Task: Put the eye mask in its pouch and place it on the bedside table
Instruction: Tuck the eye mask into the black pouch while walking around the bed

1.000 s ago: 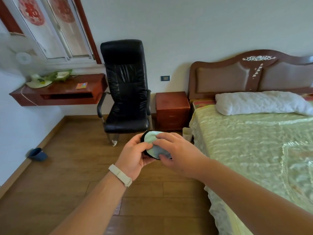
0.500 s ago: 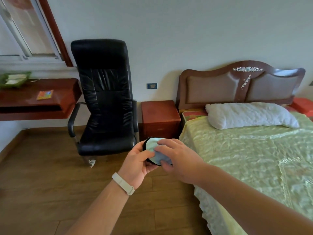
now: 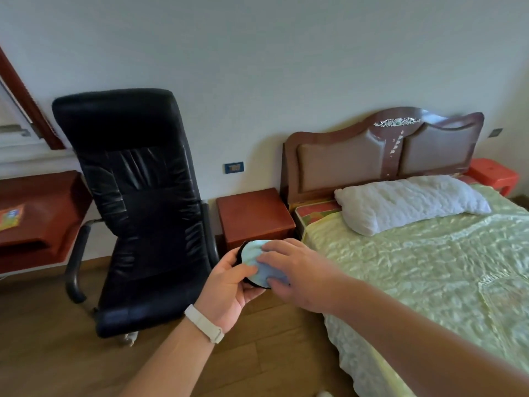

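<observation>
Both hands hold a small bundle in front of me: a pale blue-green eye mask (image 3: 253, 255) partly inside a black pouch (image 3: 240, 253) whose dark rim shows at the left and bottom. My left hand (image 3: 229, 285) grips the pouch from below, a white band on its wrist. My right hand (image 3: 297, 267) presses fingers on the mask from the right and covers its right part. The reddish-brown bedside table (image 3: 254, 216) stands just beyond the hands, its top bare, between the chair and the bed.
A black leather office chair (image 3: 137, 202) stands left of the bedside table. The bed (image 3: 429, 267) with a pale green cover and white pillow (image 3: 409, 202) fills the right. A red wall-mounted desk (image 3: 40, 216) is at the far left. Wooden floor lies below.
The view has swung right and closer to the bedside table and bed; the window and desk have slid out at the left. Both hands keep the same hold on the mask and pouch.
</observation>
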The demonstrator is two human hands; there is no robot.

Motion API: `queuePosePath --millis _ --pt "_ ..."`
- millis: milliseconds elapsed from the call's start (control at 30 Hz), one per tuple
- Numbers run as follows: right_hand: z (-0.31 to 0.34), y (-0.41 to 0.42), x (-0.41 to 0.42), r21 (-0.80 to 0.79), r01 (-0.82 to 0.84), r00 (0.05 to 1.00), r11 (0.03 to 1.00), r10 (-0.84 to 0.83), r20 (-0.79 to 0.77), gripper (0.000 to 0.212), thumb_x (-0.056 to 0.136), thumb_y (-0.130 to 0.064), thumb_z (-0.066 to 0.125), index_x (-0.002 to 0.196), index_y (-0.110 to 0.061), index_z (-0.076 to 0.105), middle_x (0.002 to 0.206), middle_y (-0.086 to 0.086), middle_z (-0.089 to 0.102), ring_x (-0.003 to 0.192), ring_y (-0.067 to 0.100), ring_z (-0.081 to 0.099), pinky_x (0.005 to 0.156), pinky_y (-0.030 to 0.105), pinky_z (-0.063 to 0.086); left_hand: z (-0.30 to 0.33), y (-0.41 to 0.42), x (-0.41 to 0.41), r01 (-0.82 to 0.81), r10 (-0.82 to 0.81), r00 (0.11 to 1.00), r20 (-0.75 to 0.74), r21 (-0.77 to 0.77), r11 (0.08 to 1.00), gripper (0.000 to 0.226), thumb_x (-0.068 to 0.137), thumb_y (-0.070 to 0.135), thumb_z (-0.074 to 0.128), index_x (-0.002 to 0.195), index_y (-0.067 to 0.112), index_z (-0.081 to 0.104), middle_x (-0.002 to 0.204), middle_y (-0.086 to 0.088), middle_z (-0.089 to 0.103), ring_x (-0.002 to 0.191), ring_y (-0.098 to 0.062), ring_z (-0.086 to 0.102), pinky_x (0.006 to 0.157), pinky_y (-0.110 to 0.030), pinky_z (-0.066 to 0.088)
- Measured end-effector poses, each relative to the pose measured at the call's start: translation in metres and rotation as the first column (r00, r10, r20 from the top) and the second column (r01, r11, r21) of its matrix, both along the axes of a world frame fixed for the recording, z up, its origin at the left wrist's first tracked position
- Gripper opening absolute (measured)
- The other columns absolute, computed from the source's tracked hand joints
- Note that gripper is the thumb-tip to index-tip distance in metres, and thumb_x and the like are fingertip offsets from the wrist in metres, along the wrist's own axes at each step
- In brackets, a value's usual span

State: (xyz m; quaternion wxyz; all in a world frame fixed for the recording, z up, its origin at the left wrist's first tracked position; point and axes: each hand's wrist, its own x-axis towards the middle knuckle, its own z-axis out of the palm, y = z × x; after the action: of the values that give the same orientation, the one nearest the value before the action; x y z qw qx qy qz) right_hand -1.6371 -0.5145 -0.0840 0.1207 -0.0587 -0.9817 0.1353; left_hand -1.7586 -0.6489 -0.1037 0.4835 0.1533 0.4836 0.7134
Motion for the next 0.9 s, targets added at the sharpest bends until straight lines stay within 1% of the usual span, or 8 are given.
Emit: queuePosePath --millis 100,167,333,467,567,700,800,900 --pt "-0.012 0.037 -0.02 -0.029 0.01 1.0 1.0 -0.01 0.004 0.039 0.089 -0.037 0.051 0.127 -0.038 0.042 0.133 -0.013 0.042 0.119 0.012 0.038 0.09 0.025 0.039 -0.007 0.037 -0.021 0.009 -0.009 1.0 -0.001 -0.03 1.0 0.034 0.086 0.0 0.057 0.117 0.012 0.065 0.102 -0.018 0.069 0.091 -0.031 0.066 0.078 -0.043 0.058" --pt "-0.019 0.068 -0.037 -0.05 0.001 1.0 0.999 -0.001 0.002 0.039 0.089 -0.038 0.052 0.127 -0.038 0.042 0.134 -0.012 0.043 0.12 0.013 0.038 0.092 0.027 0.039 -0.011 0.065 -0.039 -0.002 0.001 1.0 -0.01 -0.052 0.999 0.035 0.086 0.0 0.057 0.117 0.013 0.065 0.103 -0.018 0.069 0.091 -0.031 0.066 0.074 -0.042 0.059" --pt "-0.026 0.154 -0.095 -0.077 -0.074 0.997 0.994 0.073 -0.014 0.041 0.088 -0.04 0.052 0.128 -0.038 0.043 0.136 -0.011 0.043 0.123 0.013 0.038 0.097 0.031 0.04 -0.014 0.139 -0.085 -0.108 0.108 0.994 0.005 -0.087 0.99 0.034 0.087 0.001 0.058 0.117 0.014 0.066 0.112 -0.02 0.068 0.1 -0.034 0.067 0.072 -0.039 0.057" --pt "-0.026 0.223 -0.133 -0.094 -0.126 0.992 0.988 0.125 -0.014 0.042 0.088 -0.041 0.05 0.129 -0.038 0.042 0.137 -0.01 0.043 0.123 0.016 0.038 0.097 0.035 0.042 -0.008 0.205 -0.117 -0.144 0.148 0.989 0.023 -0.116 0.983 0.034 0.086 0.0 0.056 0.116 0.014 0.067 0.115 -0.022 0.065 0.099 -0.034 0.067 0.071 -0.039 0.057" --pt "-0.027 0.279 -0.155 -0.08 -0.146 0.989 0.986 0.146 -0.006 0.043 0.087 -0.043 0.049 0.129 -0.037 0.042 0.136 -0.009 0.044 0.122 0.016 0.04 0.097 0.034 0.041 -0.009 0.258 -0.136 -0.172 0.174 0.985 -0.001 -0.121 0.978 0.034 0.087 0.0 0.056 0.117 0.014 0.066 0.118 -0.022 0.064 0.103 -0.036 0.065 0.074 -0.041 0.057" --pt "-0.032 0.332 -0.18 -0.1 -0.153 0.988 0.983 0.15 -0.035 0.044 0.087 -0.036 0.056 0.129 -0.032 0.046 0.135 -0.006 0.046 0.122 0.019 0.042 0.1 0.034 0.039 -0.01 0.312 -0.158 -0.184 0.183 0.983 -0.016 -0.16 0.97 0.034 0.089 0.0 0.055 0.119 0.014 0.064 0.119 -0.02 0.065 0.106 -0.036 0.065 0.08 -0.045 0.056" --pt "-0.036 0.356 -0.202 -0.127 -0.162 0.987 0.979 0.159 -0.036 0.045 0.087 -0.036 0.056 0.13 -0.03 0.046 0.134 -0.006 0.047 0.12 0.018 0.043 0.1 0.035 0.042 -0.012 0.339 -0.183 -0.19 0.191 0.982 -0.009 -0.167 0.968 0.033 0.089 0.0 0.054 0.116 0.014 0.065 0.116 -0.021 0.066 0.102 -0.035 0.067 0.075 -0.043 0.057" --pt "-0.042 0.382 -0.233 -0.128 -0.175 0.984 0.976 0.17 -0.05 0.044 0.087 -0.033 0.057 0.13 -0.026 0.048 0.135 -0.002 0.048 0.12 0.021 0.044 0.1 0.036 0.041 -0.02 0.365 -0.212 -0.201 0.202 0.979 -0.011 -0.185 0.962 0.035 0.088 -0.002 0.053 0.118 0.013 0.063 0.115 -0.02 0.066 0.101 -0.034 0.066 0.07 -0.04 0.057"
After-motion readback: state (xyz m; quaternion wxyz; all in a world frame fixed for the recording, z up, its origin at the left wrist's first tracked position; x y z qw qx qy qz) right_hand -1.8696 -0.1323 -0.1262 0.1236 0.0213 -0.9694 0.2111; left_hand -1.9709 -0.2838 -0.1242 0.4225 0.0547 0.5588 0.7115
